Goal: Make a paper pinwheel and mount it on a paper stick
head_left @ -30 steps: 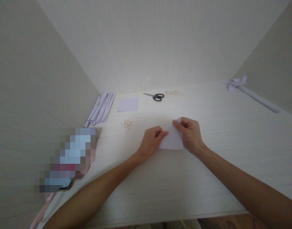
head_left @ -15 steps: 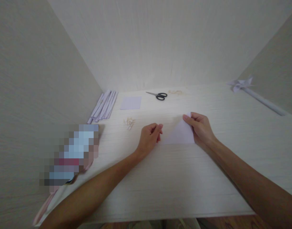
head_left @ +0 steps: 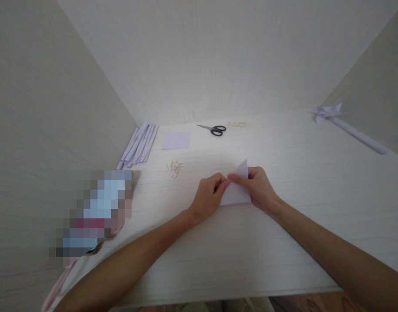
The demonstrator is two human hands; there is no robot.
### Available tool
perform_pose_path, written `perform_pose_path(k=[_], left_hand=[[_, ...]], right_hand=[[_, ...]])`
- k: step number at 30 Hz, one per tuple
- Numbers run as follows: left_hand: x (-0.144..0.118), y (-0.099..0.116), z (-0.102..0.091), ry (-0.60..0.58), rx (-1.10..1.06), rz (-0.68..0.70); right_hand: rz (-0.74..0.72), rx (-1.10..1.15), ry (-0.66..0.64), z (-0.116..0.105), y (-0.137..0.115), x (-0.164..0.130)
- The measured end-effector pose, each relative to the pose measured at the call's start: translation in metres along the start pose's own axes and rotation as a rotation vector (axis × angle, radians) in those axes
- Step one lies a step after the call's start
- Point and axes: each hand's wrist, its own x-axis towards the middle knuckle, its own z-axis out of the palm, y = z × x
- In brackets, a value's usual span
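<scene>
A pale lilac paper sheet [head_left: 237,193], folded into a triangle, lies on the white table [head_left: 283,242] in front of me. My left hand [head_left: 208,197] pinches its left corner with thumb and forefinger. My right hand [head_left: 254,187] grips the right side and lifts an upper point of the sheet off the table. The fingertips of both hands nearly touch over the paper.
Black scissors [head_left: 215,129] lie at the back, beside a flat lilac square sheet [head_left: 176,140]. Several rolled lilac paper sticks [head_left: 137,145] rest along the left wall. Small wooden pins [head_left: 174,167] lie scattered nearby. A paper pinwheel on a stick [head_left: 335,115] lies far right. A blurred object [head_left: 91,212] sits left.
Half a second ago my left hand was off the sheet and the paper lay flat under my right hand. Now both hands have come together and a corner is raised.
</scene>
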Motion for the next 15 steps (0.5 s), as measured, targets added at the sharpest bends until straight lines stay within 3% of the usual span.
perform_pose_path(k=[5, 9, 13, 15], left_hand=[[0.002, 0.004, 0.001, -0.004, 0.017, 0.023], [0.001, 0.006, 0.003, -0.008, -0.012, 0.021], [-0.007, 0.004, 0.004, -0.034, -0.023, -0.021], [-0.008, 0.002, 0.003, 0.003, -0.042, -0.033]], right_hand=[[-0.112, 0.187, 0.129, -0.001, -0.012, 0.008], [-0.191, 0.200, 0.192, -0.017, -0.021, 0.020], [-0.259, 0.217, 0.408, -0.038, -0.026, 0.027], [-0.273, 0.204, 0.378, -0.038, -0.023, 0.026]])
